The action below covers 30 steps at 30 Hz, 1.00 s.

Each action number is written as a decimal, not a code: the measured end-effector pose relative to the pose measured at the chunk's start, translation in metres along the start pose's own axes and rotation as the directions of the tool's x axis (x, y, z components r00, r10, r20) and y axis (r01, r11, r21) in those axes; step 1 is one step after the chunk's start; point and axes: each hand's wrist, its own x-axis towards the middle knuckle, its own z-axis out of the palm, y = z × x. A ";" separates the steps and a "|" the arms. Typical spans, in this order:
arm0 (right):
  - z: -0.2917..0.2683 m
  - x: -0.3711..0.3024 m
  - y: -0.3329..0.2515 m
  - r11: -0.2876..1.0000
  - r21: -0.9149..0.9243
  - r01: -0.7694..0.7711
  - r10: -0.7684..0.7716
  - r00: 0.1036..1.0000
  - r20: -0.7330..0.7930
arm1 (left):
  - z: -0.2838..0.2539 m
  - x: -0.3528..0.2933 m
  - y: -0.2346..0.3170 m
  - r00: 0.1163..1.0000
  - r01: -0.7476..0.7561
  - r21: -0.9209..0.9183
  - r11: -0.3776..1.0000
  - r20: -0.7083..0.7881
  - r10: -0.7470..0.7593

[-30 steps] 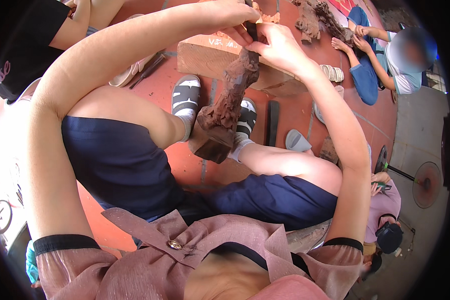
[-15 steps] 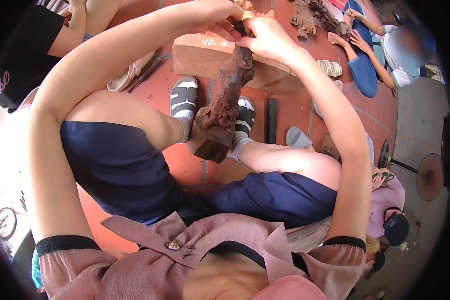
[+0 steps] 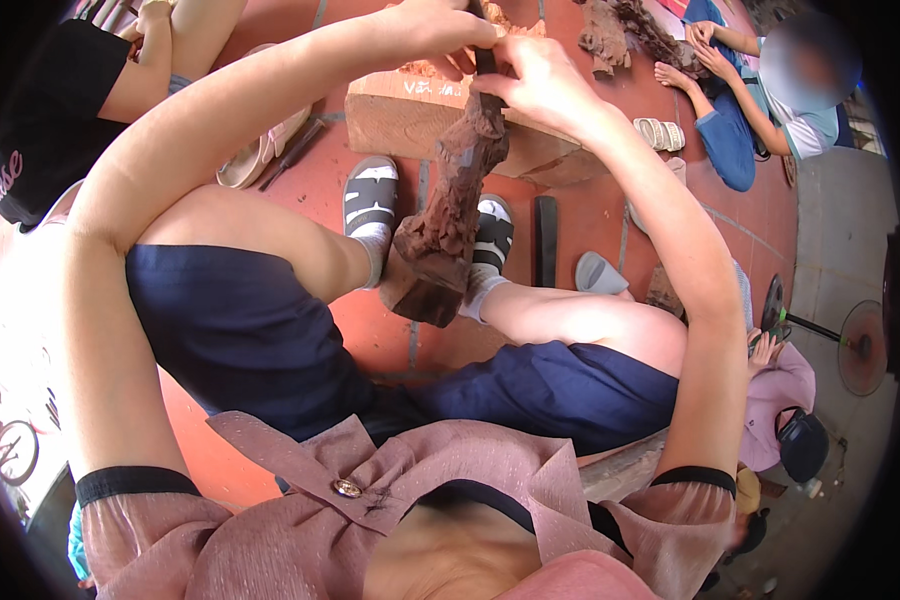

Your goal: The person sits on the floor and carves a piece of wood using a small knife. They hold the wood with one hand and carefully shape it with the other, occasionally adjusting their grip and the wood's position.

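At the top edge, my left hand (image 3: 438,32) and my right hand (image 3: 542,76) come together with fingers closed around a narrow dark tool (image 3: 485,62). Its upper end lies out of view, so its kind cannot be made out. Just below my fingers is a reddish-brown carved piece of wood (image 3: 448,200) with a rough surface. It leans between my feet, its squared, thicker end toward me and its slim end against a pale wooden block (image 3: 400,115). Orange-brown wood chips (image 3: 420,68) lie on the block beside my left hand.
My sandalled feet flank the carving. A dark flat bar (image 3: 544,240) and a grey slipper (image 3: 598,274) lie to the right on the red tiles (image 3: 360,335). A long thin tool (image 3: 292,155) lies at left. Other people sit nearby; a fan (image 3: 860,345) stands at far right.
My hands have shifted slightly around the dark tool, showing a little more of it between the fingers. The carving stays in place. The person at upper right has drawn their hands together.
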 end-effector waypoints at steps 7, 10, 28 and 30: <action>-0.042 -0.017 -0.008 0.947 0.322 -0.022 0.110 0.960 -0.258 | 0.012 -0.006 0.049 0.862 -0.484 0.239 0.842 -0.036 0.505; -0.035 -0.028 -0.003 0.935 0.349 -0.059 0.122 0.980 -0.160 | 0.017 -0.004 0.053 0.843 -0.522 0.302 0.798 0.039 0.537; 0.007 -0.019 0.018 0.989 0.137 0.050 -0.043 0.998 -0.052 | 0.005 0.006 0.023 0.977 -0.175 0.259 0.950 0.166 0.134; 0.008 -0.016 0.016 0.996 0.076 0.050 -0.046 0.998 -0.048 | 0.001 0.007 0.016 0.976 -0.157 0.155 0.975 0.178 0.129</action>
